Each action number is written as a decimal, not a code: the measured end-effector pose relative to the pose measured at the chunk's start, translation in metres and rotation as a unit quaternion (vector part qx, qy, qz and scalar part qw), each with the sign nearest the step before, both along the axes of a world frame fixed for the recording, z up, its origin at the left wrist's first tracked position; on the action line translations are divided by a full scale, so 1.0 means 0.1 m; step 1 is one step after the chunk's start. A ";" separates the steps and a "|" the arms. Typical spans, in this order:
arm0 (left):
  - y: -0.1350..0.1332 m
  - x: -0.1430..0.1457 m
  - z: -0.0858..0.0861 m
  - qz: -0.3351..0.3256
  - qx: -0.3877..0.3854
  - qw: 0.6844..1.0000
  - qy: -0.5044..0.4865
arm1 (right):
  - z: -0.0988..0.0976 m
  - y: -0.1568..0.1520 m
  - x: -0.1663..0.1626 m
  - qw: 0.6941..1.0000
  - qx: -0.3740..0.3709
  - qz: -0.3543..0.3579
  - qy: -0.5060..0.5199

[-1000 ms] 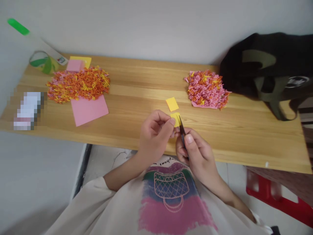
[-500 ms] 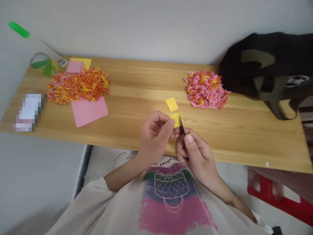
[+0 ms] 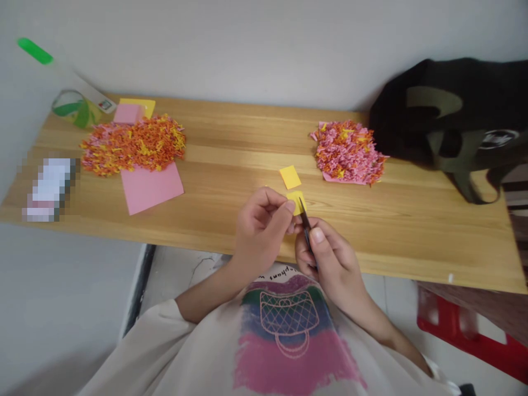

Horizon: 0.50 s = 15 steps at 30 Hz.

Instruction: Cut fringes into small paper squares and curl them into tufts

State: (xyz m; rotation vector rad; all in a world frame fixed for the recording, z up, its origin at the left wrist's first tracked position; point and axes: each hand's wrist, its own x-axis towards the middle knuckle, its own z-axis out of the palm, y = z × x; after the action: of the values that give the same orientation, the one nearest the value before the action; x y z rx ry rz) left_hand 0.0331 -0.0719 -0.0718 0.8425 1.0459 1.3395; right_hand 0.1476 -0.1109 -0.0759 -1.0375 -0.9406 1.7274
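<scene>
My left hand [image 3: 264,223] pinches a small yellow paper square [image 3: 295,203] between thumb and fingertips, just above the table's front edge. In my right hand [image 3: 330,256] is a pair of dark, slim scissors [image 3: 305,223], with the thumb lying along them; their handles are mostly hidden by the fingers. The pointed tip overlaps the right part of the paper. Whether the blades are apart I cannot make out. Another yellow paper piece [image 3: 291,177] lies on the table just beyond my hands.
Piles of orange, pink and yellow paper shreds [image 3: 134,144] lie left, and similar shreds [image 3: 350,151] right. Pink paper [image 3: 152,190], sticky notes [image 3: 128,113], a roll of tape [image 3: 76,109] and a blurred-out device [image 3: 49,190] are at left. A black bag [image 3: 454,115] stands right.
The scissors' tip has shifted slightly left, from the paper's right edge to over the paper. My left hand keeps its pinch in nearly the same place.
</scene>
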 end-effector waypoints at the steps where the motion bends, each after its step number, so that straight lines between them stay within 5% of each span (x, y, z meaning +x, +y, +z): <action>1: 0.00 0.00 0.00 -0.001 -0.001 1.000 0.003 | 0.00 0.00 0.00 1.000 -0.001 -0.002 -0.002; 15: 0.02 -0.01 0.00 0.008 -0.009 1.000 0.010 | 0.00 0.00 0.00 1.000 -0.007 0.007 -0.006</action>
State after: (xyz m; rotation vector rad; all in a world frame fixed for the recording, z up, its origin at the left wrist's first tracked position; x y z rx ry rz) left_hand 0.0325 -0.0704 -0.0715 0.8371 1.0821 1.3356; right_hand 0.1472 -0.1113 -0.0757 -1.0546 -0.9473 1.7440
